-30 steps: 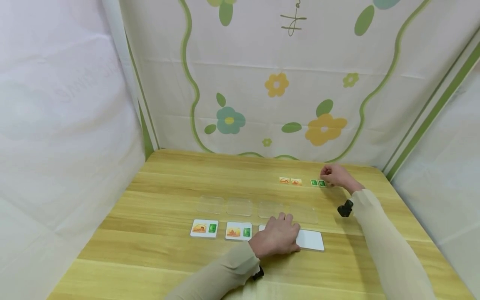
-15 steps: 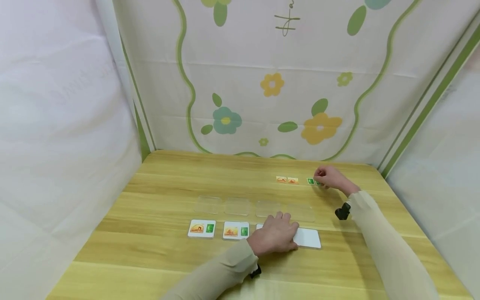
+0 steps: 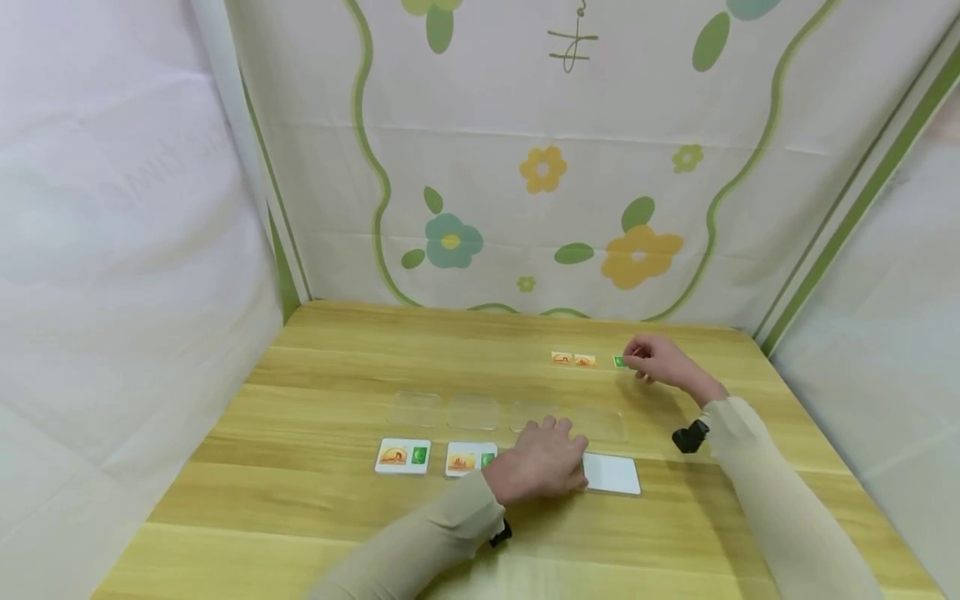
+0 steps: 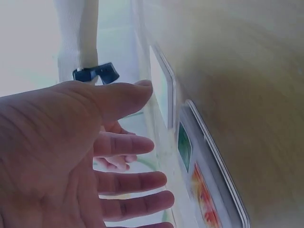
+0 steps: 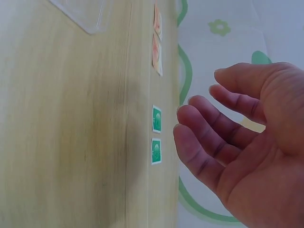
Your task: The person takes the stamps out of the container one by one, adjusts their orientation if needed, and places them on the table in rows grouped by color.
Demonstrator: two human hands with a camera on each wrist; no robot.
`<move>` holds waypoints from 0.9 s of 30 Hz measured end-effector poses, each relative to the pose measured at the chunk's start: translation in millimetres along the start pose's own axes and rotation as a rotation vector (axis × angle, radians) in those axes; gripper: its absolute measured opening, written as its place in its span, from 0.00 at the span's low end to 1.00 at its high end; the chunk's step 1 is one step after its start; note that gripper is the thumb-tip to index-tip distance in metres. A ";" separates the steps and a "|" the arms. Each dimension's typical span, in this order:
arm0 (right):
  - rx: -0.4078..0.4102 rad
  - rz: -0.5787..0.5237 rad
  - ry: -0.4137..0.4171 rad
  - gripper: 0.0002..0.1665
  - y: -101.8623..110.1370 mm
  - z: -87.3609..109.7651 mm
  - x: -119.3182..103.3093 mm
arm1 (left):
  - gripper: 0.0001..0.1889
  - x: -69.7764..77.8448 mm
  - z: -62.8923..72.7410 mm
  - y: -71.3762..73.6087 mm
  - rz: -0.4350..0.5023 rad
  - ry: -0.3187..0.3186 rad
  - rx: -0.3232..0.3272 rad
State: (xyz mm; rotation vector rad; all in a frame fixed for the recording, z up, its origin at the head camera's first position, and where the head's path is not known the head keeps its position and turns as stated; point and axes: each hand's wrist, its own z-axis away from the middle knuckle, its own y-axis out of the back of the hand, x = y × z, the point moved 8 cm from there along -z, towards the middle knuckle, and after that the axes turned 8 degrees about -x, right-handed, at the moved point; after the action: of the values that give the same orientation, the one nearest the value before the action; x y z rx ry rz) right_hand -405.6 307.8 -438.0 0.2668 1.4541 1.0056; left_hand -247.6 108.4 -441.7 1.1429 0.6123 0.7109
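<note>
My left hand [image 3: 542, 457] hovers with spread fingers over the row of white cards, hiding most of the third. In the left wrist view its fingers stand apart from a card with a green and an orange sticker [image 4: 204, 192] and a blank white card [image 4: 163, 88]. My right hand [image 3: 660, 363] is at the back right, beside two small green stickers. One green sticker [image 3: 618, 362] shows in the head view. Both the nearer [image 5: 156, 152] and farther green sticker [image 5: 156, 118] lie on the table in the right wrist view, clear of my loosely bent fingers, which hold nothing.
Two orange picture stickers [image 3: 573, 359] lie left of the green ones. A row of clear plastic covers [image 3: 474, 412] lies behind the cards. Two stickered cards [image 3: 402, 457] are at the left, a blank card [image 3: 612, 473] at the right. A floral curtain [image 3: 495, 167] hangs behind the table.
My right hand has shifted slightly left and now covers one green sticker in the head view. My left hand has moved a little left and lifted.
</note>
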 end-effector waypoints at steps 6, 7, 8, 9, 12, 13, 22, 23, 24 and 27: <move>0.017 -0.011 0.016 0.15 -4.9 8.1 -12.9 | 0.21 -7.3 0.5 4.1 0.004 -0.046 0.004; 0.017 -0.015 0.020 0.15 -6.3 9.4 -15.9 | 0.21 -9.1 0.7 4.5 0.004 -0.051 0.004; 0.016 -0.017 0.026 0.15 -7.9 10.5 -19.2 | 0.21 -11.3 0.9 5.2 0.005 -0.052 0.004; 0.018 -0.024 0.029 0.15 -9.4 11.6 -22.5 | 0.21 -13.7 1.6 6.1 0.003 -0.051 0.003; 0.014 -0.033 0.045 0.15 -14.9 14.7 -32.9 | 0.22 -21.8 2.8 6.7 0.003 -0.037 -0.002; 0.014 -0.033 0.049 0.15 -17.0 14.8 -36.5 | 0.23 -25.1 3.6 7.0 0.012 -0.030 -0.005; 0.003 -0.029 0.062 0.16 -35.6 23.5 -55.9 | 0.23 -47.9 10.4 4.7 0.076 -0.010 0.019; 0.004 -0.027 0.065 0.16 -37.4 24.5 -58.0 | 0.23 -50.3 11.2 4.4 0.073 -0.006 0.023; 0.003 -0.027 0.068 0.16 -39.3 25.2 -60.1 | 0.24 -52.5 12.1 3.8 0.066 -0.003 0.027; -0.008 -0.011 0.080 0.15 -45.2 27.3 -66.8 | 0.24 -59.1 14.7 0.9 0.079 0.002 0.032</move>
State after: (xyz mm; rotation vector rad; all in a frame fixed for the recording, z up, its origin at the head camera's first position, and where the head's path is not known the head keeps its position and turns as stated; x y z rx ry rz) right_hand -350.4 245.9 -418.8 0.2142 1.5223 1.0225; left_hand -274.2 54.5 -432.0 1.2017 0.5843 0.7725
